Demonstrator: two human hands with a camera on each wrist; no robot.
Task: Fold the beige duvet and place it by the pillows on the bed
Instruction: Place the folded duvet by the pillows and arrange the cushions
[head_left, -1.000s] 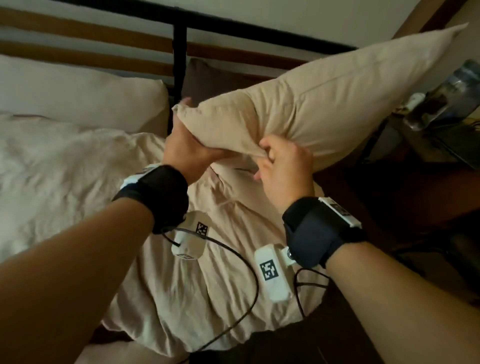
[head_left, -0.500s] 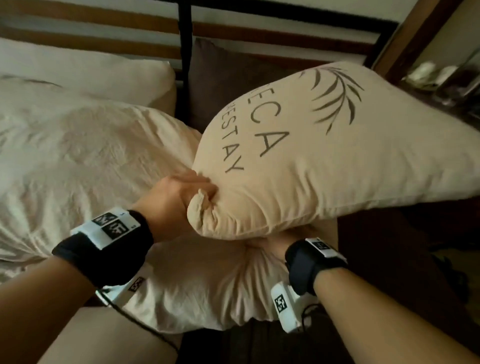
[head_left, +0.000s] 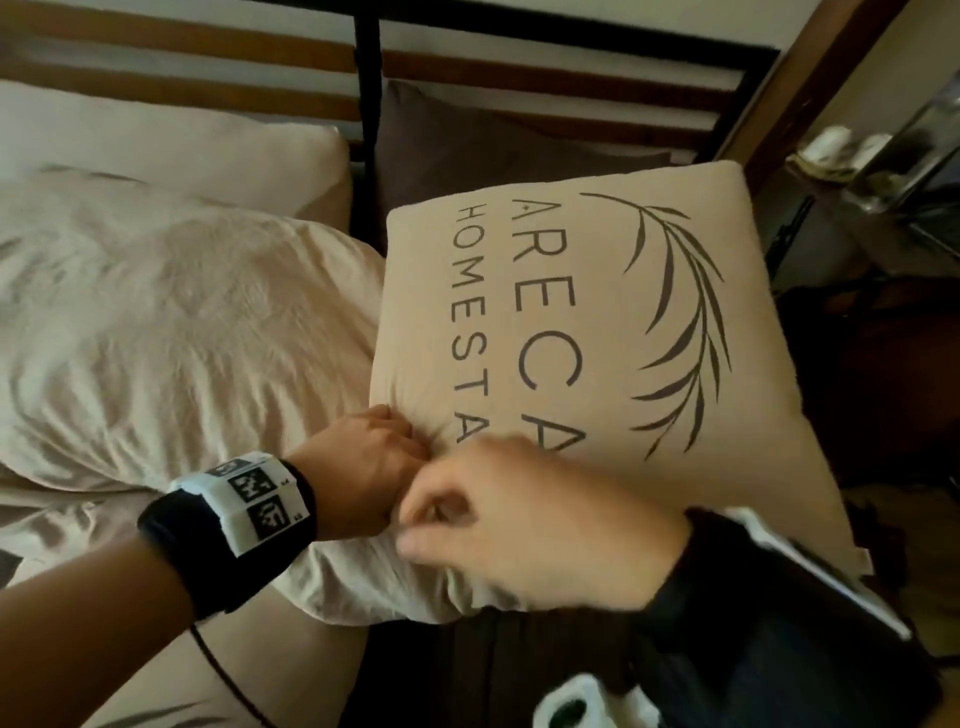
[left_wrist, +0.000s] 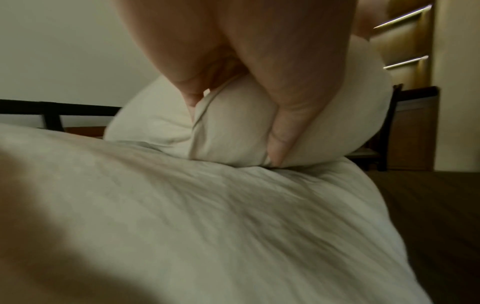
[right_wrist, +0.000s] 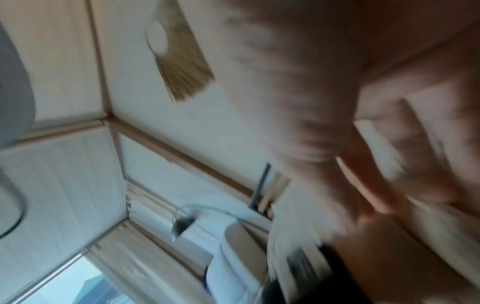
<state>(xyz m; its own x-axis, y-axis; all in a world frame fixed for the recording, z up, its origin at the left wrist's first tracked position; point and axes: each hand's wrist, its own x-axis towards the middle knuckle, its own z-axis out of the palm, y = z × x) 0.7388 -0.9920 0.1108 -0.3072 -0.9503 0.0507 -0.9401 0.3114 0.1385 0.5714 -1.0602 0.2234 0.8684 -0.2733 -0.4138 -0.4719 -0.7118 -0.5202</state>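
The beige duvet (head_left: 182, 338) lies bunched and wrinkled across the bed, also filling the foreground of the left wrist view (left_wrist: 182, 216). A beige printed cushion (head_left: 571, 312) lies face up, its near part on the duvet's right end. My left hand (head_left: 384, 447) grips the cushion's near-left corner; in the left wrist view the fingers (left_wrist: 285, 115) pinch the bulging cushion corner (left_wrist: 233, 127). My right hand (head_left: 519, 514) is blurred, hovering over the cushion's near edge with loose fingers and nothing in it. In the right wrist view the right hand (right_wrist: 389, 164) is smeared against the ceiling.
A white pillow (head_left: 156, 145) leans on the black metal headboard (head_left: 366, 78) at the back left. A dark brown pillow (head_left: 493, 140) stands behind the cushion. A nightstand with glass items (head_left: 883, 171) is at the right, dark floor below it.
The cushion came down from mid-air and now lies flat, print up. My right hand left its underside and let go; my left hand kept its grip on the corner.
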